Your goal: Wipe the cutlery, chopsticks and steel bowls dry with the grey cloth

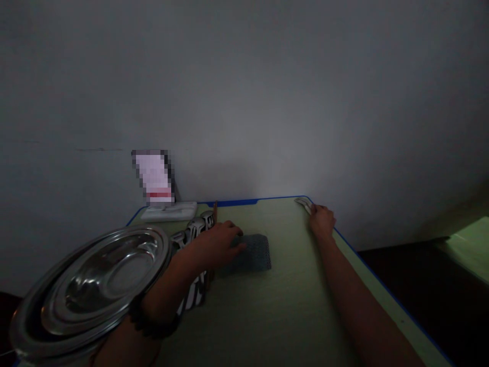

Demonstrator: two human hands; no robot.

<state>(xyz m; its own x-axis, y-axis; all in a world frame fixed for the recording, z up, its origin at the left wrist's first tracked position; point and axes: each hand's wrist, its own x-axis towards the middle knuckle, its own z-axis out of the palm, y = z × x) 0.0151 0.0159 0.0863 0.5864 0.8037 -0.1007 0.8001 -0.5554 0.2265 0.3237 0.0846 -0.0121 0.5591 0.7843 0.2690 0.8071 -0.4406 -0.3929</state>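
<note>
My left hand (223, 243) reaches over the left edge of a grey-blue cloth (254, 252) lying on the table. Its thumb and fingers are apart, and I see nothing held in them; whether they touch the cloth I cannot tell. At the far right edge of the table, my right hand (322, 220) is closed on a metal fork (303, 204), its head pointing to the far left. The fork's handle is hidden in the fingers, and the dim light blurs its tines. Partly behind my left forearm lie black-and-silver utensils (195, 224) and thin brown sticks (215, 210).
Nested steel basins (153, 306) stand at the left, close to my left forearm. Behind them a phone-like screen (155, 176), pixelated, rises from a white stand (168, 211). The pale table (267, 316) has a blue rim and meets a grey wall (248, 102).
</note>
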